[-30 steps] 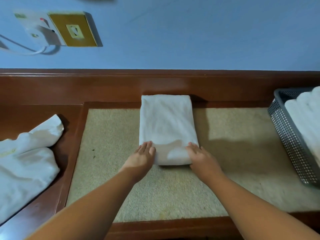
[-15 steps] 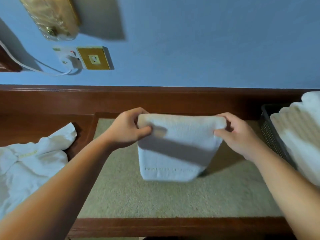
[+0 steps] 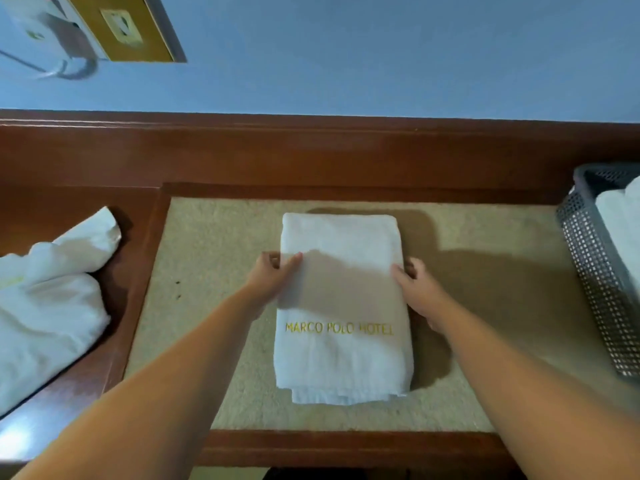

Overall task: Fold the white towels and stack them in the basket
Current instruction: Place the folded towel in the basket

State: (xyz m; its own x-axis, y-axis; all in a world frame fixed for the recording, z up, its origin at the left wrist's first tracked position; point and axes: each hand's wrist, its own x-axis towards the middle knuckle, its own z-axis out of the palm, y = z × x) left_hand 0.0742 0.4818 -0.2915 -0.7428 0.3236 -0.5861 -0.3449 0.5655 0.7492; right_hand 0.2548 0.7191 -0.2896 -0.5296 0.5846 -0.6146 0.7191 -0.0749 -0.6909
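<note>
Folded white towel [image 3: 343, 306] on beige mat [image 3: 214, 258], left hand [image 3: 273, 275] and right hand [image 3: 420, 292] at its sides

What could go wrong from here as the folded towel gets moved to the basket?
The towel is held only at its side edges by the left hand and right hand; its loose near layers may sag open when lifted. The basket already holds towels, so the new one may sit crooked or slide off.

One folded towel [image 3: 343, 306], one basket [image 3: 595, 271], two hands, one unfolded heap [image 3: 45, 299].
</note>
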